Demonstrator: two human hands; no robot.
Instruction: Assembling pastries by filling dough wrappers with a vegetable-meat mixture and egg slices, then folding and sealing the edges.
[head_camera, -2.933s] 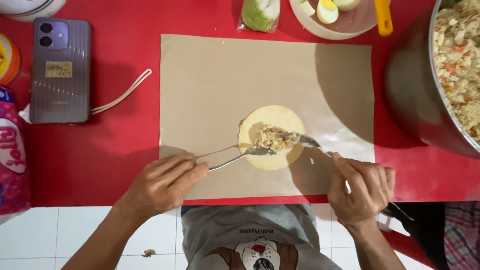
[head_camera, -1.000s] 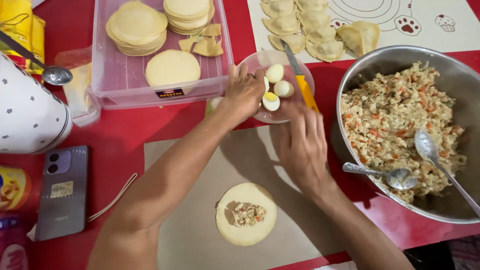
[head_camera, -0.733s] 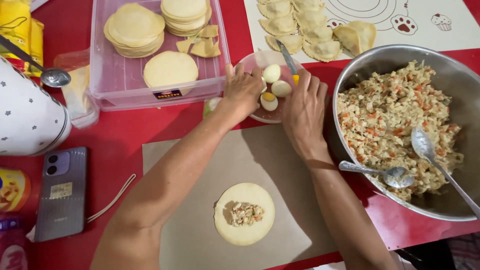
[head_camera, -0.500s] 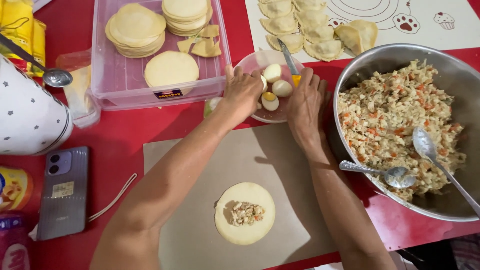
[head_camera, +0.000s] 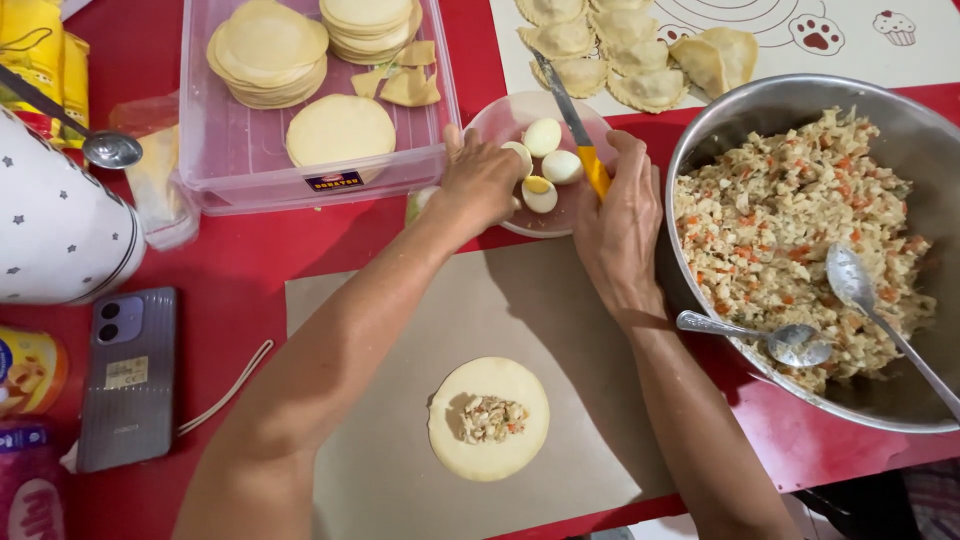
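Note:
A pink plate (head_camera: 500, 118) holds three boiled egg pieces (head_camera: 543, 137). My left hand (head_camera: 482, 183) rests on the plate's near edge, fingers touching an egg piece. My right hand (head_camera: 622, 213) grips the yellow handle of a knife (head_camera: 572, 118) whose blade lies across the plate. On the brown paper sheet (head_camera: 400, 470) below lies a round dough disc (head_camera: 489, 418) with a spoonful of filling in its middle.
A large metal bowl (head_camera: 900, 110) of chopped filling with two spoons (head_camera: 790, 343) stands at right. A clear plastic box (head_camera: 315, 95) holds stacks of dough discs. Folded dumplings (head_camera: 640, 55) lie on a white mat. A phone (head_camera: 128, 375), a white jug (head_camera: 55, 230) and packets sit at left.
Both hands left the dough disc and the two spoons, which now rest in the bowl. They went to the egg plate, and my right hand closed on the knife handle.

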